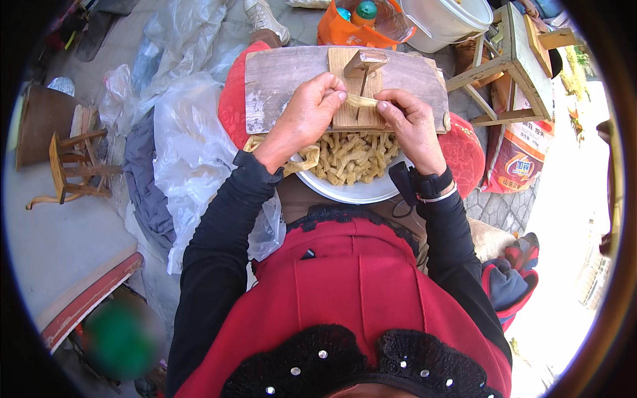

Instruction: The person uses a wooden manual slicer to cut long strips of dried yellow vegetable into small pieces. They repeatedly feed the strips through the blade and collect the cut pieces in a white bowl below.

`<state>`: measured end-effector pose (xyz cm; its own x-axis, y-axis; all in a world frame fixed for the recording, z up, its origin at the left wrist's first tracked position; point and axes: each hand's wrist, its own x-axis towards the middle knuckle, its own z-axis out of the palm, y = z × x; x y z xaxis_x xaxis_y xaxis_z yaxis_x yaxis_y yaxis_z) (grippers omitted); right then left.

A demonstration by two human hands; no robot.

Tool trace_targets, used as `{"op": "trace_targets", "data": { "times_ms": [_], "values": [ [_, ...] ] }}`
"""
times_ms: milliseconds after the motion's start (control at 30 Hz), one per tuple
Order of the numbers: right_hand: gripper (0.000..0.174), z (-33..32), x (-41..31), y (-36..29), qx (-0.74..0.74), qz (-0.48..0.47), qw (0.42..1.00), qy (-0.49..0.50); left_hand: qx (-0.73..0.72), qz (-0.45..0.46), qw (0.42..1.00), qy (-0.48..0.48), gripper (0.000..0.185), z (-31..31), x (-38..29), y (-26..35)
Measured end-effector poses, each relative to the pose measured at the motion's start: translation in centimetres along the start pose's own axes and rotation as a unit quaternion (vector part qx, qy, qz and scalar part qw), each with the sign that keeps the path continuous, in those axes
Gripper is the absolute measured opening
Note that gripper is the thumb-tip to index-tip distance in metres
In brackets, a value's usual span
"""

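Observation:
A short, pale yellow strip, perhaps bean curd skin, is stretched between my two hands. My left hand pinches its left end between thumb and fingers, while my right hand grips the right end. Both hands are over a worn wooden board. On the board's lighter middle plank stands a small wooden block, with a thin dark rod or blade running down from it behind the strip. Below the board, a metal basin holds many knotted yellow pieces. Longer yellow strips lie by my left wrist, partly covered.
Clear plastic sheeting spreads along the left, near a small wooden stool. Ahead are an orange bag with bottles and a white bucket. To the right stand a wooden stool and a printed sack. Another person's shoe shows beyond the board.

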<state>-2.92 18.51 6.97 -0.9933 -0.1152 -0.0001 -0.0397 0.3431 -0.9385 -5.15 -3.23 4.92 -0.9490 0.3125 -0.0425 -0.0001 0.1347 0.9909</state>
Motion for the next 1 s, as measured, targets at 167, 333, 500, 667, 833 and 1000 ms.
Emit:
{"op": "trace_targets", "data": {
  "times_ms": [167, 333, 500, 667, 833, 1000],
  "values": [
    [0.009, 1.1, 0.2, 1.7, -0.007, 0.003, 1.0, -0.008, 0.236, 0.082, 0.966, 0.068, 0.012, 1.2, 0.1, -0.6],
    [0.012, 0.5, 0.1, 2.5, -0.172, -0.14, 0.974, 0.049, 0.354, 0.051, 0.925, 0.126, 0.013, 0.9, -0.5, 0.0],
    [0.012, 0.5, -1.9, -0.7, -0.337, -0.321, 0.875, 0.134, 0.222, 0.046, 0.967, 0.114, 0.013, 0.3, -2.3, 0.3],
    [0.012, 2.5, -3.5, -1.9, -0.284, -0.312, 0.902, 0.095, -0.211, -0.067, 0.974, -0.046, 0.014, 4.1, -5.7, 1.8],
    [0.024, 2.4, -4.4, -2.3, -0.147, -0.119, 0.981, 0.032, 0.249, 0.128, 0.96, 0.032, 0.031, 2.8, -7.1, 3.2],
    [0.019, 2.4, -9.7, -7.4, 0.183, 0.089, 0.939, -0.276, 0.167, 0.112, 0.98, 0.01, 0.037, 0.6, -6.0, 2.4]
  ]
}}
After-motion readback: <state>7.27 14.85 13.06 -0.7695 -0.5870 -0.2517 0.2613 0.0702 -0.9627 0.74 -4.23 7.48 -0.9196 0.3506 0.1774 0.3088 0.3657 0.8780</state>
